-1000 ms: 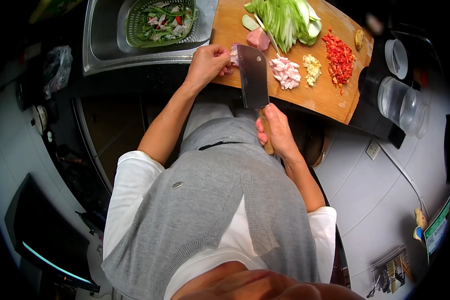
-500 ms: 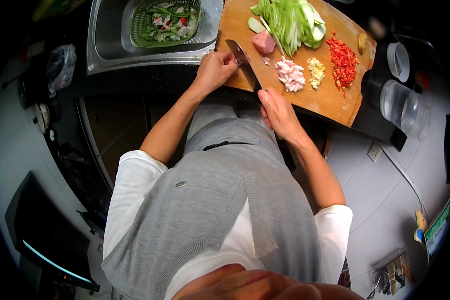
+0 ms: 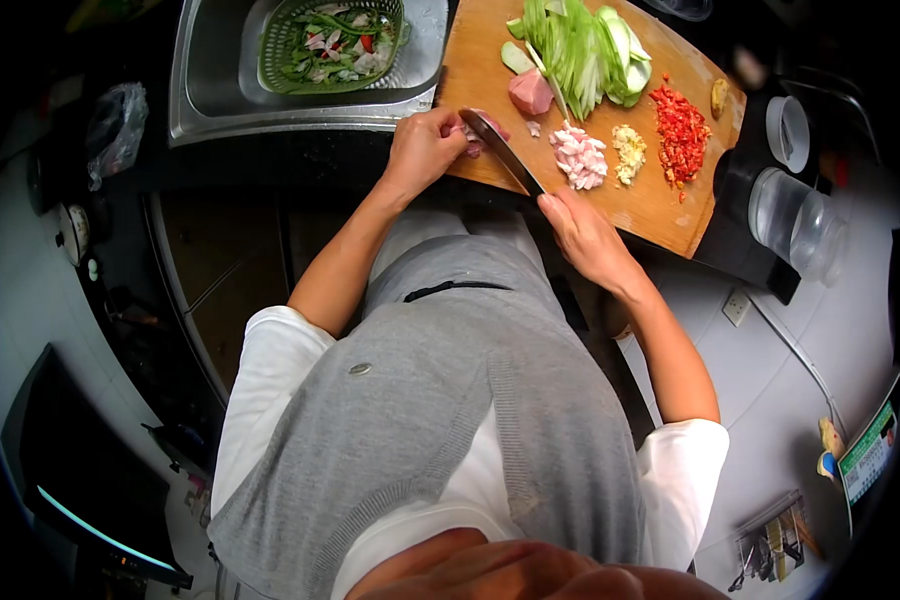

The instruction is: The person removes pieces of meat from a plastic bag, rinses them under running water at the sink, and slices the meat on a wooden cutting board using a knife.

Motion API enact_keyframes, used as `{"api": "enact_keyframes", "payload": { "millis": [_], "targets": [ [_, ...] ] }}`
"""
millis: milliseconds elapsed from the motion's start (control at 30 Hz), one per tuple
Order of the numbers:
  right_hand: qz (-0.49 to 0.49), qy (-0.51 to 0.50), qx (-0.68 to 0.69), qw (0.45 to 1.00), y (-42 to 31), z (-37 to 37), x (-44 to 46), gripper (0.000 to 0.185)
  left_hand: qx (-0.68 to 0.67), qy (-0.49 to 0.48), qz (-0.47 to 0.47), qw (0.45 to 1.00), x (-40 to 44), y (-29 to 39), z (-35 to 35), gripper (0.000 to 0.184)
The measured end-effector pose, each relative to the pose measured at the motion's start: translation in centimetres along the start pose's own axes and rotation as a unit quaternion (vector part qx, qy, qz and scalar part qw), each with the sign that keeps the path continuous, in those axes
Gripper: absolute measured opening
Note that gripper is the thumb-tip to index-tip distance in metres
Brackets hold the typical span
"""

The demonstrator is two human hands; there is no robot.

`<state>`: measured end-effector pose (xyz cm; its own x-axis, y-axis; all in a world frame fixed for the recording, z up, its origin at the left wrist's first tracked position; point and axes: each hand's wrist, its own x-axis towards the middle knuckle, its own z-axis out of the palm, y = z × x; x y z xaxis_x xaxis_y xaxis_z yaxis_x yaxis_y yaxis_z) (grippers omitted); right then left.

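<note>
My right hand (image 3: 582, 232) is wrapped round the handle of a kitchen knife (image 3: 505, 153), whose blade slants up and left across the wooden cutting board (image 3: 620, 225). At the board's left front edge my left hand (image 3: 425, 148) has its fingers closed on a piece of meat (image 3: 472, 142), partly hidden by the fingers. The blade lies against or just over that meat; I cannot tell which. Close to the knife are a pink chunk of meat (image 3: 530, 92) and a pile of diced pale meat (image 3: 580, 157).
Further right on the board are minced garlic (image 3: 629, 153) and chopped red chili (image 3: 681, 135). Shredded green vegetable (image 3: 575, 55) lies at the back. On the left, a steel sink (image 3: 215, 85) holds a green basket (image 3: 270, 60) of scraps. Clear jars (image 3: 795, 225) stand at right.
My right hand has moved right and down with the knife, and the blade has swung to a flatter slant. The meat by my left hand now shows more. The view has shifted slightly.
</note>
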<state>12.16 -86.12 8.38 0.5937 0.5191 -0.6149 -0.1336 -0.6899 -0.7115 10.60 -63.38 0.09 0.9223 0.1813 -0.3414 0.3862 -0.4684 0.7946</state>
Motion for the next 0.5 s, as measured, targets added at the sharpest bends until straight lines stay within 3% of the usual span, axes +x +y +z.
{"api": "enact_keyframes", "payload": {
  "millis": [133,233,300,400,467,500],
  "targets": [
    [-0.032,0.004,-0.029,0.999,-2.1,0.3,3.4,0.041,-0.054,-0.003,0.083,0.995,-0.3,-1.9,1.8,0.014],
    [-0.078,0.036,-0.051,0.995,-1.1,0.9,3.7,0.04,0.022,-0.007,0.089,0.996,-0.6,-0.7,0.9,0.01],
    [-0.098,0.056,-0.061,0.992,0.3,1.1,3.4,0.039,-0.221,-0.039,-0.1,0.969,-0.5,-1.0,-1.1,0.006],
    [-0.054,0.024,0.014,0.998,0.9,0.6,1.7,0.037,-0.347,0.01,-0.084,0.934,-0.3,-1.8,-4.9,0.006],
    [0.102,-0.023,0.071,0.992,0.2,0.3,0.9,0.041,-0.377,0.034,-0.082,0.922,-0.3,-1.9,-7.0,0.007],
    [0.107,-0.026,0.078,0.991,0.4,0.5,0.8,0.042,-0.379,0.036,-0.071,0.922,0.0,-2.1,-8.0,0.012]
  ]
}}
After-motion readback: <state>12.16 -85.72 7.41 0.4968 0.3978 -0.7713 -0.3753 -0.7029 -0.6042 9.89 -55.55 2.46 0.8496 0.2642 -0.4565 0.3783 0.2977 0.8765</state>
